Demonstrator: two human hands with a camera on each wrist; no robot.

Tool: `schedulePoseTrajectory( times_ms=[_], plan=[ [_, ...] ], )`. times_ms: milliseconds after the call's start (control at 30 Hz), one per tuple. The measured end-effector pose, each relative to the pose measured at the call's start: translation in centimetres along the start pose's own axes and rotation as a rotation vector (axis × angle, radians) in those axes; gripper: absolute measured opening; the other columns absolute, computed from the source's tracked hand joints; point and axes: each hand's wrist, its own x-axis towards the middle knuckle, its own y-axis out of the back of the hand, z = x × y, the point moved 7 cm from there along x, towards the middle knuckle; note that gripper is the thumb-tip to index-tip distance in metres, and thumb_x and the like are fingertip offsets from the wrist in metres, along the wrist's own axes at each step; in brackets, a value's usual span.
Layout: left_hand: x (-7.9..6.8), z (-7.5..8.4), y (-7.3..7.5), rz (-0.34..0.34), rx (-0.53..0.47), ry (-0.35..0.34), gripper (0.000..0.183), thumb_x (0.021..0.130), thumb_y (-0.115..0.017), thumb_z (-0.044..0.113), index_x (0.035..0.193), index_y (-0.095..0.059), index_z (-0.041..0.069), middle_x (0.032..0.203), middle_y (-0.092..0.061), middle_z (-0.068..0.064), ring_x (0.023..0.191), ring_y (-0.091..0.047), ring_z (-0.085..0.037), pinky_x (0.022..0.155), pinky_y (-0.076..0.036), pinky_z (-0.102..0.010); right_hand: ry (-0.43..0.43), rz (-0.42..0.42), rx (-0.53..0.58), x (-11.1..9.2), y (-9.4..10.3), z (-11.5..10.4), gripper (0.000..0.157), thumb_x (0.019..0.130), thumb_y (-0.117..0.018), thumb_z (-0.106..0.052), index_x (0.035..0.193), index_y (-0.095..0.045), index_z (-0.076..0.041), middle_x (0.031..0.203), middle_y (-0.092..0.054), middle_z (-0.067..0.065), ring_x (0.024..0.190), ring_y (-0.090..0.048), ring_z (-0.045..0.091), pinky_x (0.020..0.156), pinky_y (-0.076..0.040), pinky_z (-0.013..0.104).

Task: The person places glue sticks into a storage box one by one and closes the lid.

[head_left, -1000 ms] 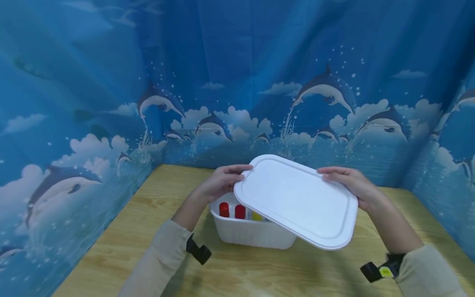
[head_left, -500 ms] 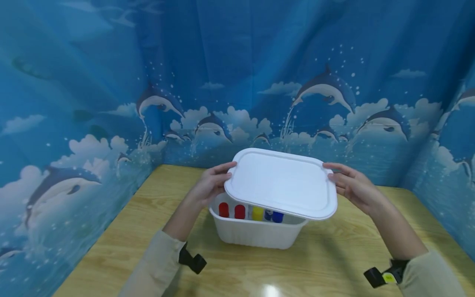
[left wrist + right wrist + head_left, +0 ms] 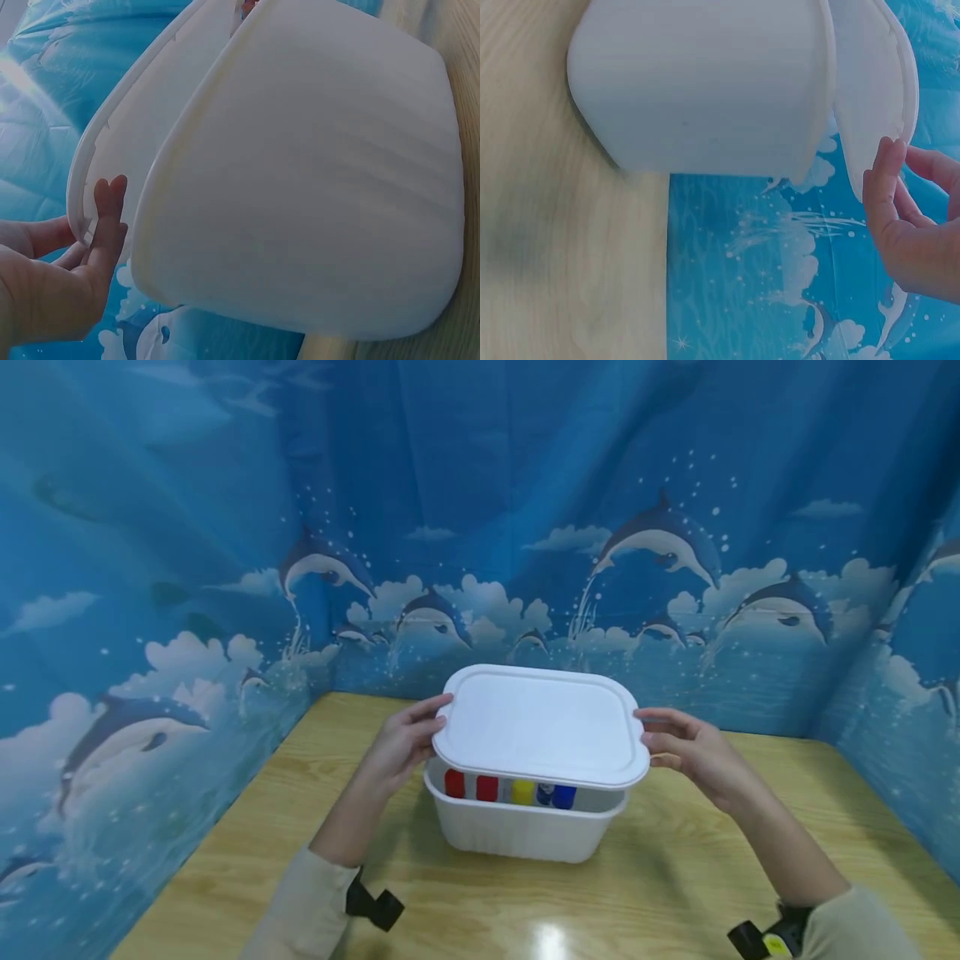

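Note:
A white rounded lid (image 3: 540,722) is held over a white plastic box (image 3: 525,831), tilted with its near edge lower. My left hand (image 3: 405,739) pinches the lid's left end, thumb on one face and fingers beneath. At the opposite end my right hand (image 3: 690,752) grips it the same way. Below the lid's near edge, red caps (image 3: 487,788), a yellow one (image 3: 522,792) and a blue one (image 3: 564,797) show inside the box; the rest of the contents is hidden. In the left wrist view a gap separates the lid (image 3: 112,142) from the box rim.
The box stands on a wood-grain table (image 3: 285,827). A blue curtain (image 3: 480,527) printed with dolphins and clouds surrounds the table at the back and sides. Dark cameras (image 3: 375,906) are strapped to both wrists.
The lid has moved left from the box's right side, levelled out sideways, and now lies above the box. Both hands have moved left with it, keeping their grip.

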Motion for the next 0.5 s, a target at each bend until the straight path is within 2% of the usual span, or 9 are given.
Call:
schedulePoseTrajectory(
  times_ms=[133,267,367,500],
  plan=[
    [-0.3,-0.1,0.5,-0.006,0.096,-0.028,0.037,0.094,-0.050,0.008,0.131,-0.051,0.013,0.136,-0.042,-0.006,0.116,-0.048,-0.023,0.091,-0.045,-0.035,-0.018,0.007,-0.035,0.0,-0.6,0.5,0.058,0.089,-0.061,-0.024,0.135,-0.037,0.001,0.126,-0.045,0.016,0.096,-0.058,0.014,0.081,-0.051,0.034],
    [-0.3,0.1,1.0,-0.016,0.284,-0.085,0.036,0.094,-0.051,0.013,0.130,-0.051,0.012,0.135,-0.044,-0.007,0.118,-0.045,-0.023,0.093,-0.042,-0.038,-0.030,0.007,-0.038,0.0,-1.1,0.8,0.059,0.089,-0.061,-0.024,0.136,-0.036,0.002,0.128,-0.043,0.020,0.096,-0.058,0.014,0.081,-0.051,0.034],
    [-0.3,0.2,1.4,-0.020,0.433,-0.119,0.034,0.093,-0.052,0.017,0.127,-0.052,0.012,0.129,-0.048,-0.008,0.111,-0.048,-0.023,0.088,-0.045,-0.037,-0.037,0.014,-0.037,-0.1,-1.4,1.0,0.059,0.089,-0.062,-0.024,0.136,-0.036,0.002,0.130,-0.041,0.021,0.096,-0.057,0.013,0.080,-0.051,0.033],
    [-0.6,0.3,1.6,-0.021,0.580,-0.153,0.031,0.092,-0.057,0.022,0.121,-0.056,0.012,0.115,-0.055,-0.008,0.097,-0.050,-0.024,0.076,-0.047,-0.034,-0.040,0.012,-0.031,-0.1,-1.7,1.2,0.060,0.089,-0.061,-0.022,0.137,-0.035,0.003,0.132,-0.039,0.022,0.096,-0.056,0.013,0.079,-0.051,0.031]
  ],
)
